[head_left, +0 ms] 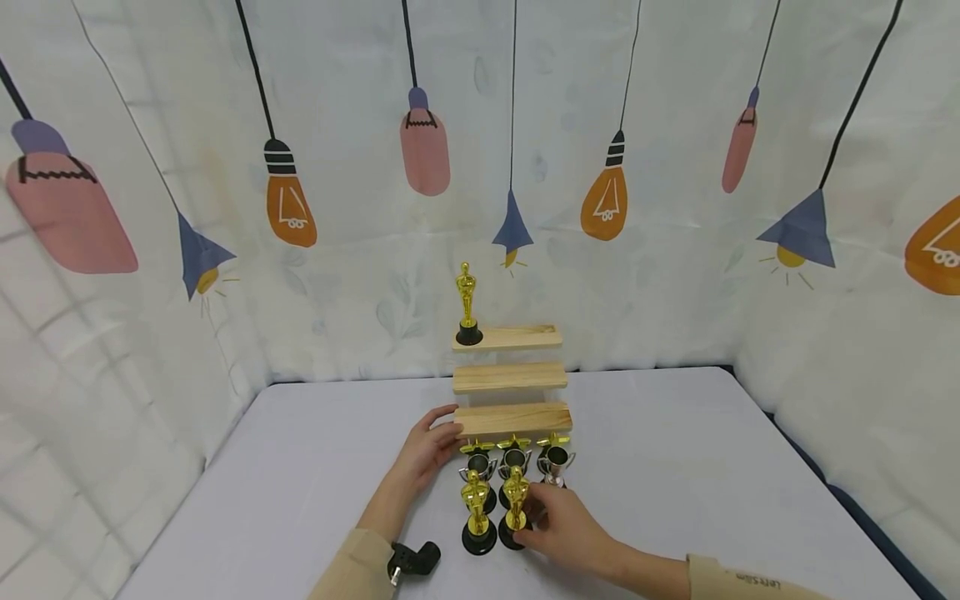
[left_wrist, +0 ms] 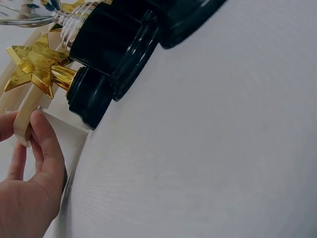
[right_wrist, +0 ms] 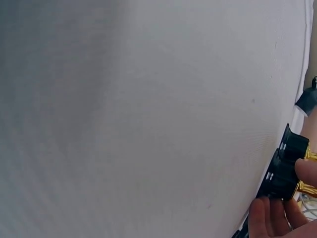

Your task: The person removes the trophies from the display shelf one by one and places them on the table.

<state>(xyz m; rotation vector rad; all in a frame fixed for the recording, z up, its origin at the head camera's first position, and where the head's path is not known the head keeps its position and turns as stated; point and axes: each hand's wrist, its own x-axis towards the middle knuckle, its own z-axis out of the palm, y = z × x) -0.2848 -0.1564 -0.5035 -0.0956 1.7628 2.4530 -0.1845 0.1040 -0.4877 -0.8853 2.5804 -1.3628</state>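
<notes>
My left hand point(head_left: 427, 454) pinches the left end of the lowest wooden shelf point(head_left: 513, 418), thumb and fingers on either side of the board point(left_wrist: 24, 119) in the left wrist view. With my right hand point(head_left: 562, 525) I grip a gold figure trophy point(head_left: 516, 497) low down, its black base point(right_wrist: 285, 178) between thumb and fingers in the right wrist view. Upright on its left stands a matching figure trophy point(head_left: 475, 504). Behind these are silver cup trophies point(head_left: 557, 458), then gold star trophies point(head_left: 553, 439), partly hidden by the cups.
Another gold figure trophy point(head_left: 467, 300) stands at the left end of the top shelf point(head_left: 525, 337). The middle shelf point(head_left: 510, 377) bears nothing. A white cloth covers the table point(head_left: 660, 450), and a patterned curtain point(head_left: 360, 292) hangs behind. A black device point(head_left: 416, 558) is at my left wrist.
</notes>
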